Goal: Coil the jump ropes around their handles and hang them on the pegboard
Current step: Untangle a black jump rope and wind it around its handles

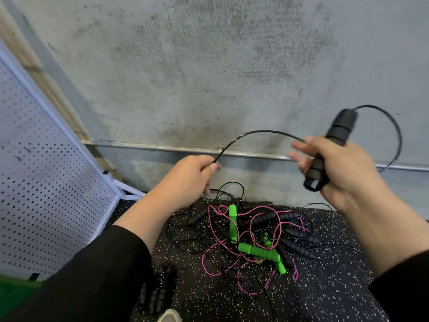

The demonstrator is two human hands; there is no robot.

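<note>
Rope in hand: we grip the black handles (329,149) in our right hand (343,168), fingers curled round the foam, the index and middle partly stretched out; whether this is one handle or the pair held together, we cannot tell.
Cord: the black cord (255,132) leaves the top of the handles, loops wide to the right, passes behind the right hand and arcs over to our left hand (188,180), which pinches it in a closed fist.
Progress: we judge the winding barely begun; we see no turns lying round the handles yet.
Done so far: one bundle of black handles (157,289) lies by our left sleeve and looks already wound, though it is not hung.
Left to do: the tangled pile (250,240) on the speckled floor mat (325,287) holds green handles (257,251), a pink cord and several black ropes, all loose.
Pegboard: the white pegboard (46,182) leans at our left; we see small hooks on it and no ropes.
Edges: the concrete wall (209,66) with its metal rail (255,155) stands close ahead, just behind the loop.
Open room: above the pile and between our hands we have free space to swing the cord; to the left the pegboard frame limits it.
</note>
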